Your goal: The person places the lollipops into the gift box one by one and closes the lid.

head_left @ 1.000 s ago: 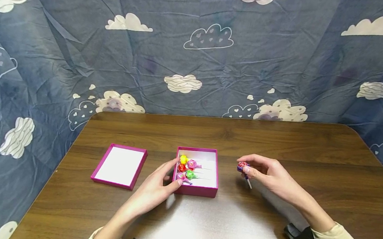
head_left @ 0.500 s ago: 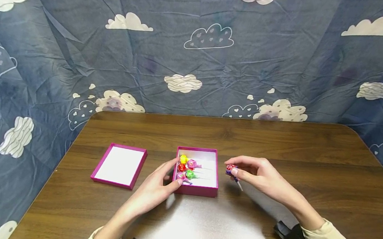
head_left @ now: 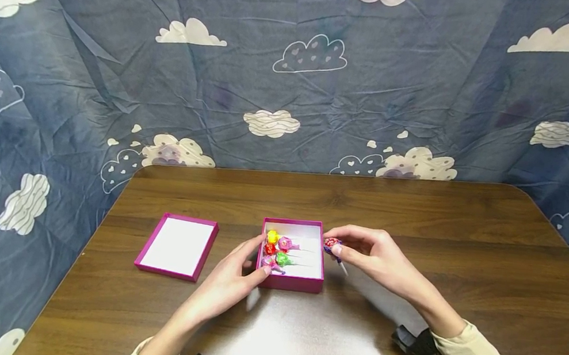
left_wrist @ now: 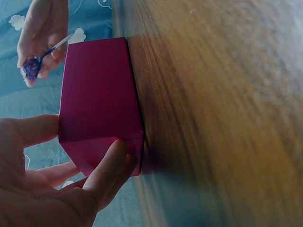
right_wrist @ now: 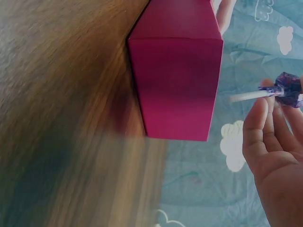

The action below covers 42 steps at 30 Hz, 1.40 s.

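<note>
A magenta box (head_left: 290, 283) with a white inside stands uncovered on the table. Several wrapped lollipops lie in its left half, among them a yellow lollipop (head_left: 272, 236) and a green lollipop (head_left: 283, 259), with white sticks pointing right. My left hand (head_left: 226, 284) holds the box at its left side, thumb over the front left corner and fingers against the left wall (left_wrist: 104, 156). Just beyond the right wall, my right hand (head_left: 377, 262) pinches a red and purple lollipop (head_left: 332, 244) by its wrapped head. Its stick (right_wrist: 248, 96) points down and right in the head view.
The box's lid (head_left: 176, 247), white inside with a magenta rim, lies inside up to the left. Both rest on a brown wooden table (head_left: 416, 209). Behind hangs a blue cloth (head_left: 313, 105) with clouds. Black straps (head_left: 415, 341) circle the wrists.
My right hand has carried the red and purple lollipop leftward, up to the box's right wall. The left hand, box and lid have stayed in place.
</note>
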Each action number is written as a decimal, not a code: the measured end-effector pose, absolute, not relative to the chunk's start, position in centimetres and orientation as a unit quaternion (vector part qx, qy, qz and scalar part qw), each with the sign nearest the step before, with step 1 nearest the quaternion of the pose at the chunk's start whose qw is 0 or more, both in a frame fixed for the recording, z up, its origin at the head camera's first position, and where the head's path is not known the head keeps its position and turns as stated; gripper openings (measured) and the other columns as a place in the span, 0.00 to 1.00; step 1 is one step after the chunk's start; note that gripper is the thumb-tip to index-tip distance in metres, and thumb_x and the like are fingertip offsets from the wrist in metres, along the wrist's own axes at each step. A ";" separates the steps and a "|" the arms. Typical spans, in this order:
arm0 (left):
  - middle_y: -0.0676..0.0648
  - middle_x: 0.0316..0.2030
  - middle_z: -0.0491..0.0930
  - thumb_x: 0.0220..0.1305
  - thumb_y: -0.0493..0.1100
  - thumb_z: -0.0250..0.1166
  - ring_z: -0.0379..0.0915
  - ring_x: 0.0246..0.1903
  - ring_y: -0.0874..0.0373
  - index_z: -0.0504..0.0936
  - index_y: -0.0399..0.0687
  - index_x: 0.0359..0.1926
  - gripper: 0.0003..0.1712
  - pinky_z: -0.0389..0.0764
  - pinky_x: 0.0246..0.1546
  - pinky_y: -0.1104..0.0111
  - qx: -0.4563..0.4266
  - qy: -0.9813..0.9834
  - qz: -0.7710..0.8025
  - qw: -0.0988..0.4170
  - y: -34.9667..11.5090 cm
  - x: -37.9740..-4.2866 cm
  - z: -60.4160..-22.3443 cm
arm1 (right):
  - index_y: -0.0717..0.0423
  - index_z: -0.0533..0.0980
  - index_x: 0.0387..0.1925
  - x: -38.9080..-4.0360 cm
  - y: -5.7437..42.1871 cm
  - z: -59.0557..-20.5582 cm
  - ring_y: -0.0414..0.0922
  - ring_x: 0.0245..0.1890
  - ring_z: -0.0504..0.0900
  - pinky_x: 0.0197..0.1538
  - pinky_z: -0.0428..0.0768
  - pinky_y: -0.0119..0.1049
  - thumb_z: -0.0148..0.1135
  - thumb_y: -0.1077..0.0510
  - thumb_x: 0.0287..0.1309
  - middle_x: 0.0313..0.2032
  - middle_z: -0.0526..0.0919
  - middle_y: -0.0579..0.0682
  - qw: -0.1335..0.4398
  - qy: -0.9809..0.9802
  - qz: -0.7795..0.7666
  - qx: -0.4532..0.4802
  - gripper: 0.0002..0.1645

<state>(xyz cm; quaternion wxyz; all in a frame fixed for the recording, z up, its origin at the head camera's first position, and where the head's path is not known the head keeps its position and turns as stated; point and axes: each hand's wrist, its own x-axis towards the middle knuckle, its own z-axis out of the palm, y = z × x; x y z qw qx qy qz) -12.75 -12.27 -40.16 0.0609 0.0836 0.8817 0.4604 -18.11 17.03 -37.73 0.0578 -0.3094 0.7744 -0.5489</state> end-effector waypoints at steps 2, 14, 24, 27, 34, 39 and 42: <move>0.49 0.69 0.65 0.65 0.48 0.64 0.74 0.53 0.47 0.62 0.55 0.74 0.38 0.73 0.52 0.50 0.084 0.882 0.461 0.061 -12.3 -12.8 -40.2 | 0.56 0.81 0.51 -18.2 16.7 -37.7 0.43 0.38 0.82 0.38 0.80 0.33 0.63 0.63 0.64 0.42 0.85 0.49 0.056 0.768 -0.557 -0.312 0.13; 0.49 0.69 0.65 0.65 0.48 0.64 0.74 0.53 0.47 0.62 0.56 0.74 0.38 0.73 0.53 0.50 0.080 0.883 0.459 0.063 -12.3 -12.8 -40.2 | 0.54 0.80 0.52 -18.4 14.7 -37.4 0.46 0.40 0.83 0.43 0.81 0.35 0.64 0.63 0.63 0.44 0.84 0.49 0.052 0.750 -0.576 -0.320 0.15; 0.49 0.68 0.66 0.65 0.47 0.65 0.75 0.52 0.48 0.63 0.55 0.74 0.38 0.73 0.52 0.50 0.080 0.881 0.462 0.061 -12.2 -12.8 -40.1 | 0.54 0.81 0.50 -19.3 12.7 -37.7 0.49 0.42 0.84 0.45 0.81 0.38 0.67 0.63 0.60 0.43 0.84 0.48 0.065 0.744 -0.583 -0.321 0.16; 0.49 0.68 0.66 0.65 0.47 0.64 0.75 0.52 0.48 0.63 0.55 0.74 0.38 0.73 0.52 0.50 0.080 0.881 0.462 0.061 -12.2 -12.8 -40.1 | 0.57 0.80 0.50 -19.6 12.2 -38.0 0.49 0.41 0.84 0.43 0.81 0.39 0.69 0.63 0.58 0.42 0.85 0.48 0.076 0.742 -0.578 -0.332 0.17; 0.50 0.68 0.66 0.66 0.47 0.64 0.75 0.53 0.48 0.62 0.57 0.74 0.37 0.73 0.53 0.49 0.083 0.879 0.465 0.062 -12.2 -12.8 -40.2 | 0.56 0.81 0.47 -20.1 11.6 -38.5 0.45 0.40 0.83 0.41 0.81 0.39 0.72 0.63 0.54 0.40 0.85 0.46 0.119 0.765 -0.520 -0.362 0.17; 0.50 0.68 0.66 0.66 0.48 0.64 0.75 0.52 0.48 0.62 0.56 0.74 0.37 0.74 0.52 0.50 0.084 0.881 0.462 0.061 -12.2 -12.8 -40.2 | 0.54 0.81 0.47 -20.3 11.2 -38.3 0.42 0.40 0.82 0.44 0.81 0.37 0.72 0.64 0.53 0.39 0.84 0.44 0.135 0.783 -0.477 -0.376 0.18; 0.50 0.68 0.66 0.66 0.48 0.64 0.74 0.53 0.49 0.62 0.57 0.74 0.37 0.74 0.51 0.50 0.082 0.882 0.460 0.062 -12.3 -12.8 -40.2 | 0.54 0.81 0.47 -20.6 11.0 -38.1 0.40 0.40 0.83 0.45 0.81 0.36 0.72 0.65 0.53 0.40 0.84 0.43 0.150 0.787 -0.453 -0.391 0.18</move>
